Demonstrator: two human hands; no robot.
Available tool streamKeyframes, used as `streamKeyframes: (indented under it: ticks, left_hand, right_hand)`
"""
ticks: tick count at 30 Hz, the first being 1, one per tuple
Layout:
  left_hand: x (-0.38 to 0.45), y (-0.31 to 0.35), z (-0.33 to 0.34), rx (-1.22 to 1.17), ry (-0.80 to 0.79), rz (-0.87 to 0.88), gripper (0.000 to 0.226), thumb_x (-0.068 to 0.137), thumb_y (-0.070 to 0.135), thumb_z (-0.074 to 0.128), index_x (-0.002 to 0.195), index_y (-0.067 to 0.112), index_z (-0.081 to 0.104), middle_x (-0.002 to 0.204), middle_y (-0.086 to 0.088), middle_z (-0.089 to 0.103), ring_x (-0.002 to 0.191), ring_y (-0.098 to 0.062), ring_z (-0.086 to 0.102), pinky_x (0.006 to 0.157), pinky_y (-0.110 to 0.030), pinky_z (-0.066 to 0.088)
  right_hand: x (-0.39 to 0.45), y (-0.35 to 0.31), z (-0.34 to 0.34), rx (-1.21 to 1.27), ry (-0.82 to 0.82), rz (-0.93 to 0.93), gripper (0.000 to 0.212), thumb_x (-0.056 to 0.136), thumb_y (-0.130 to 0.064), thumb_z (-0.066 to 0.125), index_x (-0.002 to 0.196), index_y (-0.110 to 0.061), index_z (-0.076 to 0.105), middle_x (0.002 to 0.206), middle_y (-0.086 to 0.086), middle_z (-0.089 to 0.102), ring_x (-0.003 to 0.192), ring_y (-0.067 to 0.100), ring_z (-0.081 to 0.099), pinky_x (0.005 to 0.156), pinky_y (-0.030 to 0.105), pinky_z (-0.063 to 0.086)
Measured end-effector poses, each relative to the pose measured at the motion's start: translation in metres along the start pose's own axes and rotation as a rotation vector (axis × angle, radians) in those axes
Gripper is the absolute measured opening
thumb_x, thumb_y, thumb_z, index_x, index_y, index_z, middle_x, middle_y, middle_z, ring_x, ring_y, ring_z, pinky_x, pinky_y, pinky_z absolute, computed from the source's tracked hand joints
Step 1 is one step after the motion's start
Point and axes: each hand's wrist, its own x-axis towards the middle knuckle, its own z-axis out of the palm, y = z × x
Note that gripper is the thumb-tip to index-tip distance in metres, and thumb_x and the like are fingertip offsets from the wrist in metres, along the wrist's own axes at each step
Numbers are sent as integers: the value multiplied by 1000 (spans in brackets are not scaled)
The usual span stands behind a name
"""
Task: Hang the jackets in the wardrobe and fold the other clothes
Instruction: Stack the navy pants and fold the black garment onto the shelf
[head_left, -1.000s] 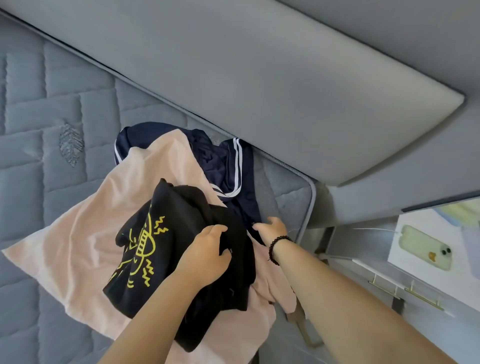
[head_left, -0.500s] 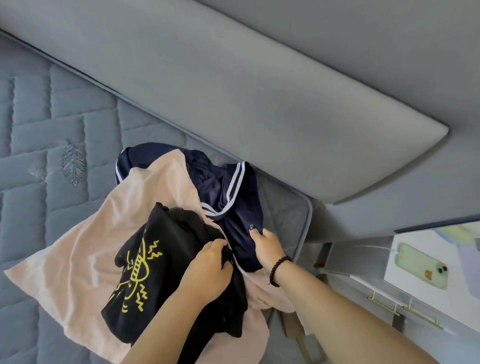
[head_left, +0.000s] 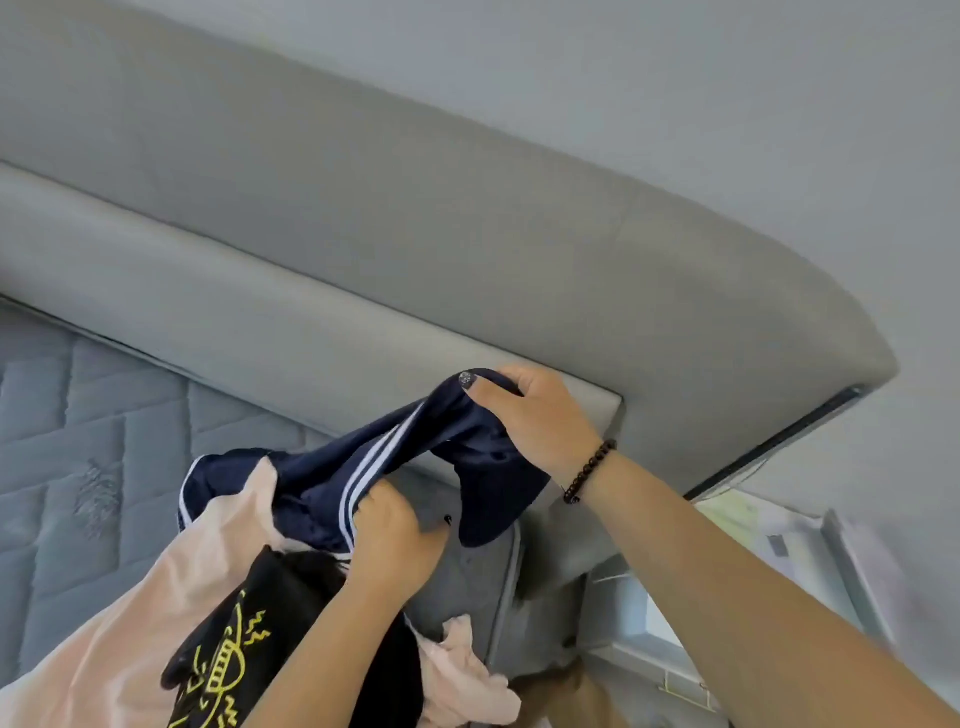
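While the navy jacket (head_left: 415, 467) is hanging mid-frame above the bed (head_left: 104, 415), the right hand (head_left: 535, 415) is gripping its top edge and the left hand (head_left: 395, 540) is pinching the striped part lower down. Rest of it is sitting under the pink top (head_left: 171, 597) and black shirt (head_left: 244, 639). I'd be lifting slowly and finding the collar so nothing's dragging along.

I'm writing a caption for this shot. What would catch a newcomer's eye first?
Both hands lifting a navy garment with white stripes in front of the grey headboard: the right hand has a grip on its raised end, the left hand lower down. Below lies a black top with a yellow print on a pale pink cloth.
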Motion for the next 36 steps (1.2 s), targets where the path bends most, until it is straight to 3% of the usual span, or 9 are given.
streamKeyframes:
  ticks: [7,9,11,13,17,20,23,32,36]
  left_hand:
    - [-31,98,-14,-195,110,19,48,73,24,82,95,-1,47,57,0,44,49,-15,47,50,-31,43]
    - [-46,116,-21,-358,62,6,39,82,29,75,99,3,51,69,-1,50,60,-12,50,60,-27,43]
    - [-63,137,-28,-601,25,7,51,88,28,68,126,3,45,108,-4,58,99,-18,57,89,-32,44]
    - [-76,162,-34,-1040,-47,46,46,90,28,60,130,10,45,128,-6,54,124,-26,50,107,-43,37]
    - [-90,218,-48,-1664,-234,-188,50,94,41,46,126,2,43,122,-19,59,118,-36,59,104,-51,43]
    - [-115,256,-34,-1436,-322,-330,24,99,17,39,104,-1,55,83,-19,72,78,-25,73,72,-33,60]
    - [-156,288,4,-1246,-408,-307,22,94,1,33,85,2,53,60,-13,69,52,-19,69,47,-25,56]
    - [-357,378,110,-1068,-668,-83,22,93,5,40,78,18,49,75,2,53,69,-13,55,66,-29,46]
    - [-477,413,129,-989,-790,84,9,82,12,48,77,16,54,74,-2,58,70,-18,57,67,-33,45]
  right_hand:
    - [-54,-89,-75,48,185,-203,36,93,-27,61,84,8,61,69,12,57,63,18,52,60,30,44]
    - [-75,-113,-111,129,293,-250,27,92,-26,62,80,-2,67,67,5,64,63,15,59,61,26,49]
    - [-101,-135,-146,154,384,-331,33,90,-27,63,79,4,64,69,10,61,65,19,56,64,31,47]
    - [-134,-152,-178,156,433,-399,43,87,-32,64,81,10,57,72,14,54,67,22,50,65,36,42]
    - [-221,-167,-229,34,467,-450,33,89,-28,64,70,-1,60,64,5,53,62,18,48,58,27,41]
    - [-301,-165,-262,-59,550,-445,34,91,-25,63,73,4,57,64,7,52,61,18,47,55,25,40]
    - [-385,-161,-286,-113,639,-400,25,91,-25,62,73,-8,66,64,-1,59,61,10,53,54,18,44]
    - [-624,-121,-299,-220,856,-103,31,91,-29,62,65,-13,64,59,-4,55,55,7,50,53,16,40]
    - [-718,-86,-274,-512,655,203,34,91,-34,59,69,-8,53,61,-8,47,57,6,43,56,22,35]
